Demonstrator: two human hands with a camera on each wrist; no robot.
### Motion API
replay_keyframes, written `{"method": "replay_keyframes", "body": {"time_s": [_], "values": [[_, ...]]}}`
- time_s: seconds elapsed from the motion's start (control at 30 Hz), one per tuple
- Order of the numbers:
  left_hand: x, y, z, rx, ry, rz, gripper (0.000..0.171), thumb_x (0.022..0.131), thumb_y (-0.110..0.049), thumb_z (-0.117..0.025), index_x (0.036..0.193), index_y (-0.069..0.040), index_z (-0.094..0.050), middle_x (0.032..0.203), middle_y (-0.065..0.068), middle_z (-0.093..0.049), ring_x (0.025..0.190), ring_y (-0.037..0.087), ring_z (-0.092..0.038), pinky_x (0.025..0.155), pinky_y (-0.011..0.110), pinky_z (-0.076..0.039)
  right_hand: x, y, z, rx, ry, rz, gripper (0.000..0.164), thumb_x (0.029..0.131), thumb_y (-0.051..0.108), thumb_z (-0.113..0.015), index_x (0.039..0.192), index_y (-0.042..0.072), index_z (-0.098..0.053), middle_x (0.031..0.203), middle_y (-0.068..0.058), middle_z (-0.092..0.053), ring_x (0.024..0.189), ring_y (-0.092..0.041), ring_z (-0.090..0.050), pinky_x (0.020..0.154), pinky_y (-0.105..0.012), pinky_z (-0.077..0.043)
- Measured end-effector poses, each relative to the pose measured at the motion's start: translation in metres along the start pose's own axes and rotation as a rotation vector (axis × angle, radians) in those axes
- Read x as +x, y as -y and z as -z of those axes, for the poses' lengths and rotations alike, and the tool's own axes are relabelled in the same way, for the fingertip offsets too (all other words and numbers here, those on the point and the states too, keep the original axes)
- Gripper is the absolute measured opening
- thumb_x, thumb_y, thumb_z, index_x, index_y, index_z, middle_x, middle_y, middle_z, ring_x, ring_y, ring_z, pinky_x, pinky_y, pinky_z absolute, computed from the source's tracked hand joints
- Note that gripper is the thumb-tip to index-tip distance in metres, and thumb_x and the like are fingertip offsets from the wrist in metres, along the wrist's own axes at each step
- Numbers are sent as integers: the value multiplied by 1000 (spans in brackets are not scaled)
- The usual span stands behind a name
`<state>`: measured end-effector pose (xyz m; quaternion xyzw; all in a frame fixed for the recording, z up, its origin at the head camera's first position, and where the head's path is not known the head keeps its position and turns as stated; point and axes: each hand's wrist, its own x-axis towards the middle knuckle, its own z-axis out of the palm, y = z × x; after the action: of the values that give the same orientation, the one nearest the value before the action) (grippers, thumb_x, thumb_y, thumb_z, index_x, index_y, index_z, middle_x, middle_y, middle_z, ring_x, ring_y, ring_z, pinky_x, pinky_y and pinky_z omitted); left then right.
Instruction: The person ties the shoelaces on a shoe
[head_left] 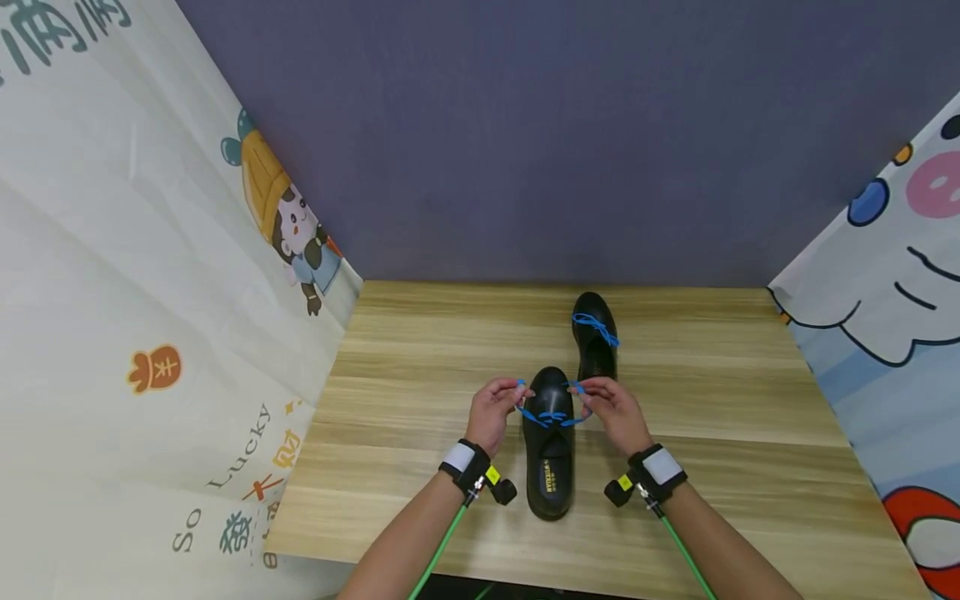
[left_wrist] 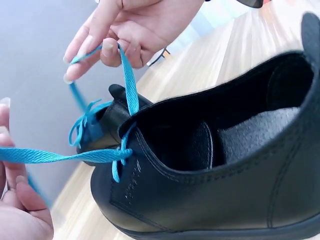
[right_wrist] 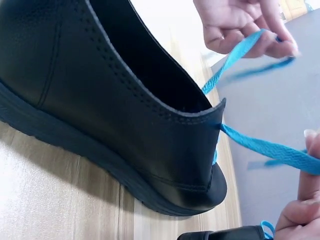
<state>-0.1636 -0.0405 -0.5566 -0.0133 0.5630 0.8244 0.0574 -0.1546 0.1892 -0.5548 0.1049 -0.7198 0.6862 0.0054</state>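
Note:
A black leather shoe (head_left: 549, 387) sits on the wooden table, toe pointing away from me. Blue flat lace is threaded through its eyelets, and the two ends come out to either side. My left hand (head_left: 491, 410) pinches the left lace end (left_wrist: 60, 156) between thumb and fingers, beside the toe. On the other side, my right hand (head_left: 613, 414) pinches the right lace end (left_wrist: 130, 85). Both ends are stretched up off the shoe, and their loose tips hang past the fingers. No knot shows between the two ends.
Behind and slightly right stands a second black shoe (head_left: 596, 360), its blue lace (head_left: 596, 327) tied in a bow. The wooden table (head_left: 420, 350) meets a grey-blue panel (head_left: 562, 150) at the back. Printed cloths hang at left (head_left: 112, 275) and right (head_left: 877, 283).

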Motion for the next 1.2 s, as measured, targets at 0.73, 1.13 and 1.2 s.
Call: {"method": "replay_keyframes", "body": {"time_s": [0.73,1.13,1.2], "values": [[8,-14,-12,450,301,-34,14,98,-7,-64,110,0,-68,110,12,-69,88,40,-65,71,31,-54,3,50,-26,-197,160,-92,19,96,-9,-57,114,-9,-61,102,-27,-65,78,-51,-59,67,-44,-55],[13,-18,-12,713,328,-156,10,96,-7,-68,105,-4,-72,93,5,-70,73,6,-65,67,27,-55,7,44,-22,-244,192,41,34,95,-10,-59,129,-8,-56,106,-25,-67,77,-43,-58,65,-27,-49],[15,-19,-11,750,334,-179,10,95,-8,-69,104,-4,-72,92,3,-69,74,5,-65,66,23,-54,10,35,-20,-298,195,66,37,95,-6,-62,132,-3,-57,104,-19,-68,74,-32,-57,63,-25,-45]]}}
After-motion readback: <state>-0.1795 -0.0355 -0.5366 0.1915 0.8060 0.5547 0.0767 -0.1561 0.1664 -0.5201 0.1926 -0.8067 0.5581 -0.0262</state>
